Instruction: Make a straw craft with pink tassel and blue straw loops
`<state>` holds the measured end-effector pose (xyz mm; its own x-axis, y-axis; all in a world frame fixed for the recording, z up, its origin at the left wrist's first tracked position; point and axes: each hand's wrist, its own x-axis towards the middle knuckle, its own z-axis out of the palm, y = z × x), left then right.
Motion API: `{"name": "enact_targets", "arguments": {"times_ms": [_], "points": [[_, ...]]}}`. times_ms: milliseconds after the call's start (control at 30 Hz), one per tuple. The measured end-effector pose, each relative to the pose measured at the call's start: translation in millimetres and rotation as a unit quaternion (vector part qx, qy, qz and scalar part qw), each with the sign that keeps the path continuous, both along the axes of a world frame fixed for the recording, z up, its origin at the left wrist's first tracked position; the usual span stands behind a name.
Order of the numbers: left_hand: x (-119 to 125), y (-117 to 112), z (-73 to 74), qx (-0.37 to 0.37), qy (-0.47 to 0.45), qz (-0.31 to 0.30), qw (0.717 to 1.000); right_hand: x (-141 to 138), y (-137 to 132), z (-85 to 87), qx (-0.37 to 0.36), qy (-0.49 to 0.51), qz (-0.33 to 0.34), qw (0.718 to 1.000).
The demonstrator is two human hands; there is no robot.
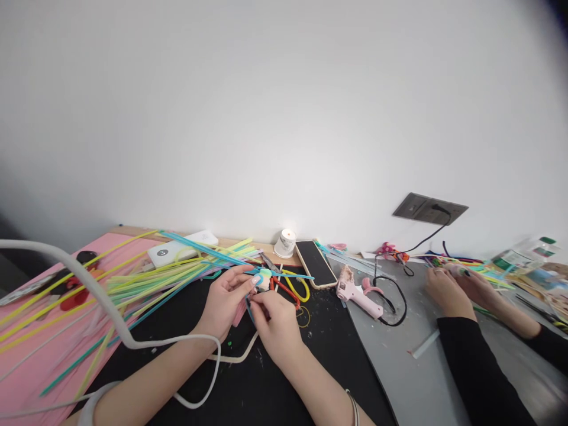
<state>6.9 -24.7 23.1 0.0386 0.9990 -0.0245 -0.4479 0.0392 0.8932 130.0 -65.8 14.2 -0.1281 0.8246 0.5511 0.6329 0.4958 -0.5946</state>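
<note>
plain white wall (284,118) stood behind a crowded table (399,367), part of which was covered by a black mat (350,367). above that mat the person's two hands met around a small white-and-green piece (265,274). the left hand (226,299) pinched it between thumb and fingers; the right hand (277,325) was closed on its lower side, though the fingertips partly hid what they gripped. a hard squeeze could have bent something so small, and a loose pinch could have let it drop onto the mat.

blue pipe cleaners (222,256) ran just behind the fingers, beside a loose heap of pale green and yellow ones (151,281); a knuckle catching one could have dragged several along. a white cable (116,319) looped across the left forearm (155,373), so a quick pull of that arm could have swept it through the heap.

to the right, a pink glue gun (364,300) lay on its side near a phone (316,264), its black cord (403,299) leading toward the wall outlet (430,208). whether it was hot could not be told; if so, its crusted nozzle could have burned a reaching hand. a snag on the cord could have shifted the gun against the phone.
</note>
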Motion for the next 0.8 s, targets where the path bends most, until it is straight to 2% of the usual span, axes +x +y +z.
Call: {"name": "enact_targets", "arguments": {"times_ms": [100, 167, 333, 633, 800], "points": [[-0.8, 1.4, 0.6, -0.005, -0.003, -0.005, 1.0, 7.5, 0.7, 5.0, -0.033, 0.067, -0.033, 0.997], [-1.0, 1.6, -0.4, -0.015, 0.014, -0.028, 0.999, 11.8, 1.9, 6.9, -0.057, 0.104, -0.042, 0.992], [-0.3, -0.8, -2.5, -0.028, 0.069, -0.092, 0.993, 16.2, 4.4, 5.9, -0.085, 0.141, -0.007, 0.986], [1.3, -3.8, 5.3, -0.019, 0.072, -0.09, 0.993, 18.0, 5.8, 4.9, -0.108, 0.141, 0.023, 0.984], [1.2, -3.5, 4.3, -0.007, 0.092, -0.083, 0.992, 17.5, 5.3, 9.1, -0.097, 0.138, 0.024, 0.985]]}}
